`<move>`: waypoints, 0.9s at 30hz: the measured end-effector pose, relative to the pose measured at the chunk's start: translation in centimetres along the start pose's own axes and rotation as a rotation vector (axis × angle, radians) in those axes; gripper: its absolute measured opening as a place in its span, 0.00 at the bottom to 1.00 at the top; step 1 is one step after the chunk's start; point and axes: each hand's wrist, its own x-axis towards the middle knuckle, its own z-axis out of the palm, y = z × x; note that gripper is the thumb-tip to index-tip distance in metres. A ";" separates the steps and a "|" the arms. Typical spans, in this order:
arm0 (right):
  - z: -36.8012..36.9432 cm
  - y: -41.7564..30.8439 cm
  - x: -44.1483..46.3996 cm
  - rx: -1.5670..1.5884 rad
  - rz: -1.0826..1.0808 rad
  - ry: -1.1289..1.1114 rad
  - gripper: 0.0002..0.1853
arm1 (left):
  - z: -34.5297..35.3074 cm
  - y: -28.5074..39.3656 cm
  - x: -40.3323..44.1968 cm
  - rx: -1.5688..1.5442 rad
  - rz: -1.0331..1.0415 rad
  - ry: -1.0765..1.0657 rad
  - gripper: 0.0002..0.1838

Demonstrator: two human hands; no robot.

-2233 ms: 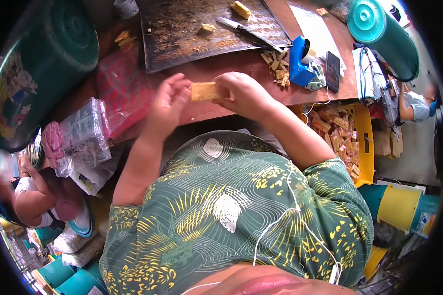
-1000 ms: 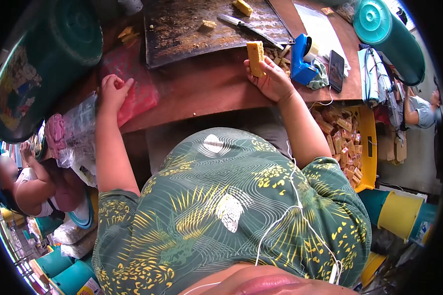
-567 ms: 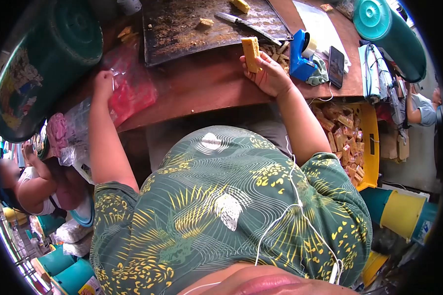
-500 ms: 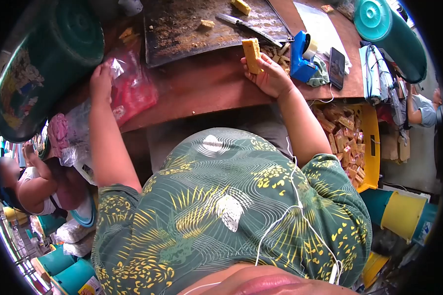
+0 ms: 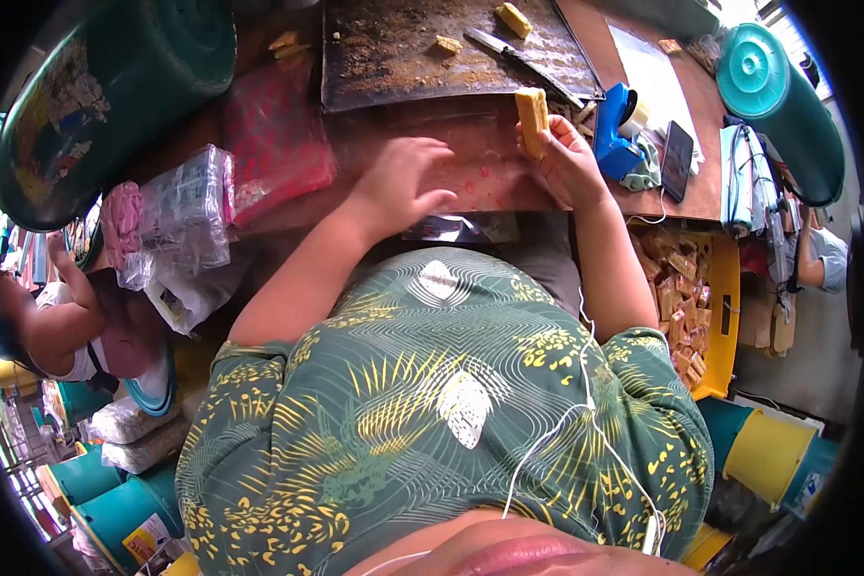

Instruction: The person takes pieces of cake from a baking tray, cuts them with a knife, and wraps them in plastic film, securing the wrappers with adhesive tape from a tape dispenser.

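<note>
My right hand (image 5: 571, 161) grips a golden-yellow bar of cake or biscuit (image 5: 532, 121), held upright between thumb and fingers near the tray. My left hand (image 5: 405, 184) is over the table in front of me, its fingers stretched out and thumb apart. Beneath and beside it lies a thin clear plastic bag (image 5: 475, 176) with small red marks, hard to make out against the brown table. A stack of red-printed plastic bags (image 5: 280, 144) lies left of that hand.
A crumb-covered metal tray (image 5: 403, 58) holds a knife (image 5: 518, 62) and bar pieces. Right of my right hand stand a blue tape dispenser (image 5: 616, 134) and a phone (image 5: 677, 158). A yellow crate (image 5: 725, 317) holds wrapped bars. Another person (image 5: 62, 326) sits at left.
My left hand has moved right from the bag stack to the table before me, where a clear bag now lies. My right hand still holds the bar. The view has shifted slightly.
</note>
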 end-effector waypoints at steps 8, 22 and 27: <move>6.9 1.0 1.3 -1.177 -0.133 -0.151 0.26 | -1.4 -0.7 -2.1 0.363 -0.339 -0.056 0.49; 6.8 2.2 0.5 -1.485 -0.468 -0.098 0.26 | -1.3 -3.9 0.2 0.159 -0.393 0.177 0.28; 7.1 1.4 -4.3 -1.539 -0.419 -0.471 0.33 | -0.9 -4.4 1.1 0.146 -0.223 0.314 0.20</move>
